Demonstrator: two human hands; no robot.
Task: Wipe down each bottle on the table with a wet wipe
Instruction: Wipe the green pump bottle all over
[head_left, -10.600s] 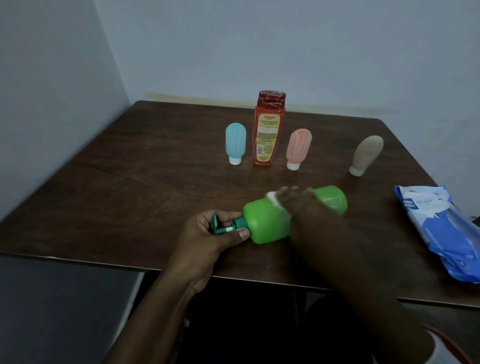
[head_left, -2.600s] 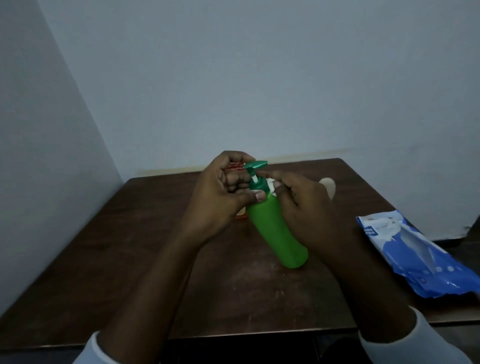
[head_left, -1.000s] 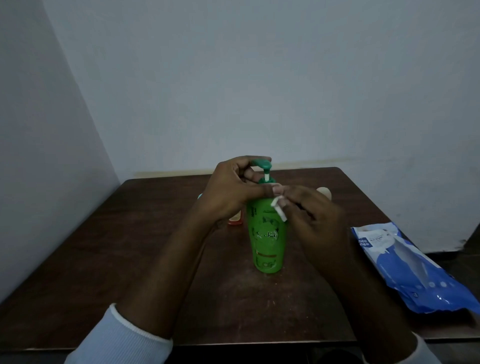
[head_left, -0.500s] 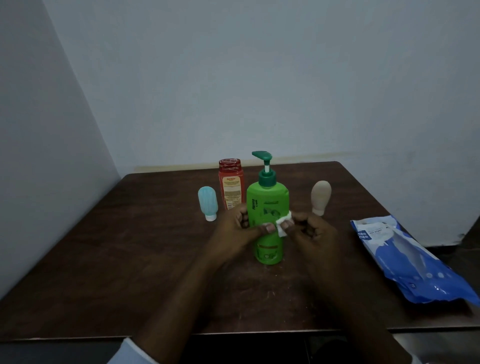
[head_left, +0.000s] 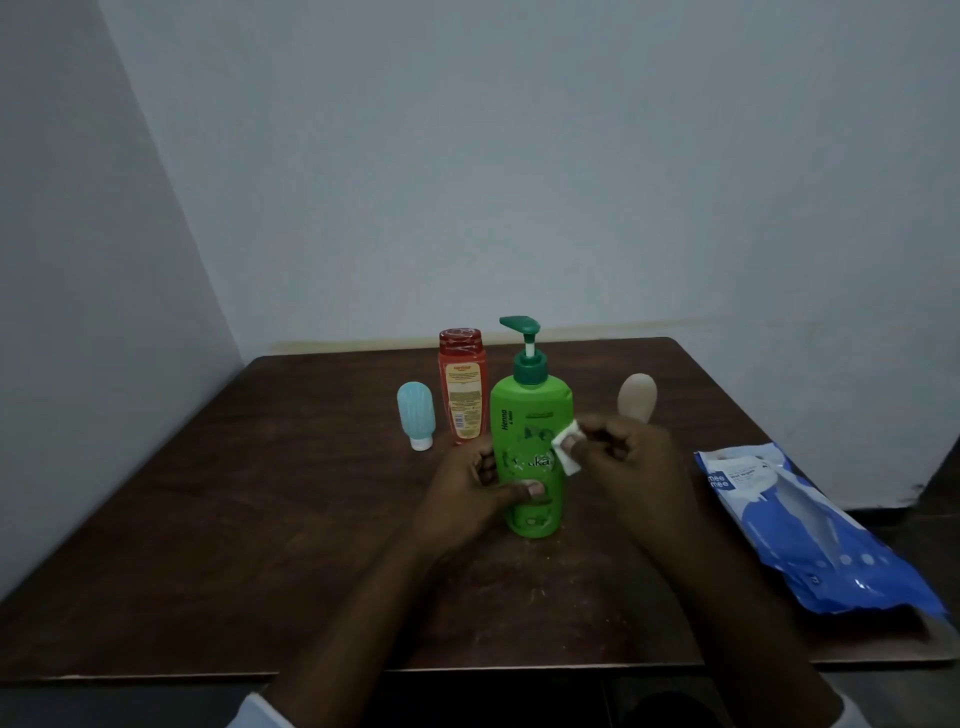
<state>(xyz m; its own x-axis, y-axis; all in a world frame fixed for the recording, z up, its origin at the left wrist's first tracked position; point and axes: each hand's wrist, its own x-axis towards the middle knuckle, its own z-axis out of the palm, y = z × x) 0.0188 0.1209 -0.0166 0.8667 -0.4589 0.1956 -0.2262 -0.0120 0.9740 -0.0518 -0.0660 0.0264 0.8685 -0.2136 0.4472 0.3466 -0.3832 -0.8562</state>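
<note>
Green pump bottle (head_left: 531, 415) stands upright mid-table (head_left: 260, 519), left hand (head_left: 467, 493) wrapped round its lower half, thumb across the label. Right hand (head_left: 628, 462) pinches a small white wipe (head_left: 566, 449) against the bottle's right side. Behind: blue tube (head_left: 415, 413), red bottle (head_left: 464, 387), beige tube (head_left: 638, 396). Blue wipes pack (head_left: 810, 530) lies off to the right.

Green pump bottle (head_left: 530, 415), earlier on its side and then tilted in the air, now stands upright on the tabletop (head_left: 260, 519). Left hand (head_left: 467, 493) drops from the pump head to the lower body, thumb across the front. Right hand (head_left: 634, 467) moves the wet wipe (head_left: 566, 452) from the pump neck to the bottle's upper right side.
</note>
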